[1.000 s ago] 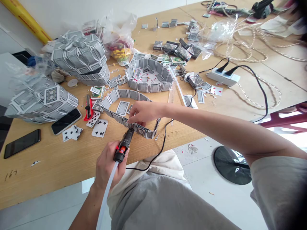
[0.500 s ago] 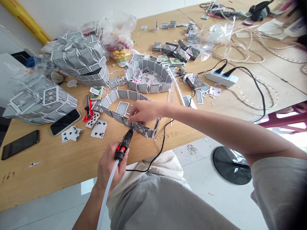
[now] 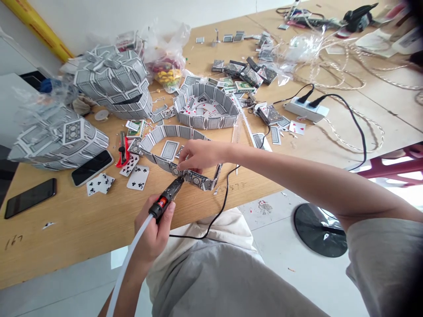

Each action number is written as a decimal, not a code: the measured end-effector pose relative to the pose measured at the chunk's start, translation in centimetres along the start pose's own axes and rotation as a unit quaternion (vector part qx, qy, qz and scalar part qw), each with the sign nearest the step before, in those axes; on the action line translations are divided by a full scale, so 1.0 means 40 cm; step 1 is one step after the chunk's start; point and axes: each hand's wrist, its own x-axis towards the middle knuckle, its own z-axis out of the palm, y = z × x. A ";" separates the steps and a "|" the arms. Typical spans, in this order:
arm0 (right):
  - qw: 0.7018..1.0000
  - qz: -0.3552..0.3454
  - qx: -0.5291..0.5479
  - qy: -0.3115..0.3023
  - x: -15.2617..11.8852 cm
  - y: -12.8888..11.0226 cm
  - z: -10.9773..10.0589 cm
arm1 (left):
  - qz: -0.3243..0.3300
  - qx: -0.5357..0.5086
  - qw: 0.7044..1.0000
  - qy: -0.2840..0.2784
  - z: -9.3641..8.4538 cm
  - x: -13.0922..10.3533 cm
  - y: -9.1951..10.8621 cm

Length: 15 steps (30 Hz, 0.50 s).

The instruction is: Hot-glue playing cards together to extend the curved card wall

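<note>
A black glue gun (image 3: 167, 197) with a long white glue stick in its rear is in my left hand (image 3: 153, 233). Its nozzle meets the near wall of a curved band of playing cards (image 3: 158, 161), which stands on edge on the table. My right hand (image 3: 198, 156) pinches the top of that same wall just above the nozzle; the fingertips are partly hidden. Loose cards (image 3: 169, 150) lie inside the band. Behind it sits a larger card tray (image 3: 206, 121) with a card-lined floor.
Finished-looking card boxes (image 3: 110, 79) and two phones (image 3: 92, 167) are at the left, near a red cutter (image 3: 123, 152). Card packs (image 3: 251, 75) lie at the back, a power strip (image 3: 306, 108) at the right. A black cable (image 3: 225, 193) crosses the table's front edge.
My left hand has tilted the glue gun lower and to the left, its nozzle staying at the card wall. The right hand keeps its pinch. The view has shifted slightly.
</note>
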 end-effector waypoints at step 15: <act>1.000 -0.011 -0.021 0.004 0.000 0.006 -0.006 | -0.116 -0.072 0.990 -0.020 0.018 -0.041 -0.034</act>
